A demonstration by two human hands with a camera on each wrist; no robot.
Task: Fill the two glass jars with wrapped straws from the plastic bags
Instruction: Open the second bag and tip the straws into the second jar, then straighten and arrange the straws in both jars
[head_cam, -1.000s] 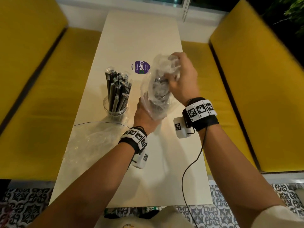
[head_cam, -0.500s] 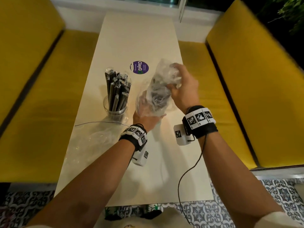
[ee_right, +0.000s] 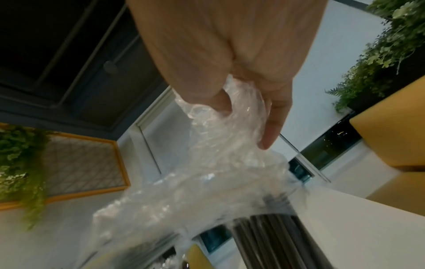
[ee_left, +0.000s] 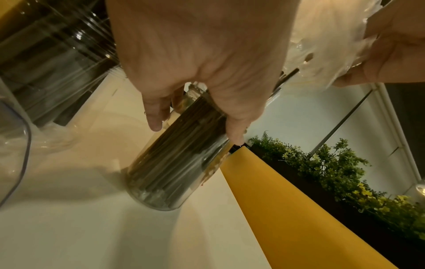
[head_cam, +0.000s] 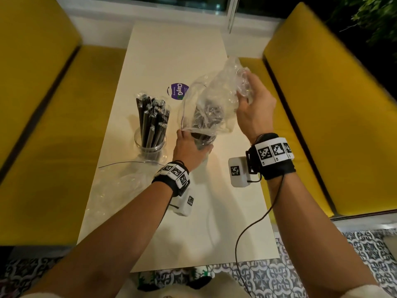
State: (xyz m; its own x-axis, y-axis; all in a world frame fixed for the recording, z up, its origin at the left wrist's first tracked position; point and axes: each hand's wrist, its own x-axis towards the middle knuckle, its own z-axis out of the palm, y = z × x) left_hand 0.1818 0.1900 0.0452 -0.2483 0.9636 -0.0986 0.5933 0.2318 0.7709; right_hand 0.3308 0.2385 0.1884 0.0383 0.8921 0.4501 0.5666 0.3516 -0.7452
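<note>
**Bag being held over the second jar of straws**

Head view: the right hand (head_cam: 255,112) is gripping the crumpled top of a clear plastic bag (head_cam: 212,100), its fingers curling into the plastic above the table (head_cam: 171,50). The bag's open lower end is hanging over the second jar (head_cam: 203,140), which the left hand (head_cam: 190,150) is wrapping from the near side. Dark wrapped straws (head_cam: 206,117) are showing through the plastic, standing in that jar. Just to the left, the first jar (head_cam: 150,145) is standing upright, holding its own bundle of black straws. An empty bag (head_cam: 120,190) is lying flat on the near left of the table, and a purple sticker (head_cam: 179,90) is sitting beyond the jars.

Left wrist view: the left hand (ee_left: 200,60) is clasping the upper part of the second jar (ee_left: 174,163), fingers (ee_left: 154,120) curling round the glass; the jar's base is resting on the table. The straws (ee_left: 184,145) are filling it.

Right wrist view: the right hand (ee_right: 230,60) is bunching the plastic bag (ee_right: 207,172) between thumb and curled fingers (ee_right: 273,127), and the straws (ee_right: 276,236) are showing beneath the bag.
</note>
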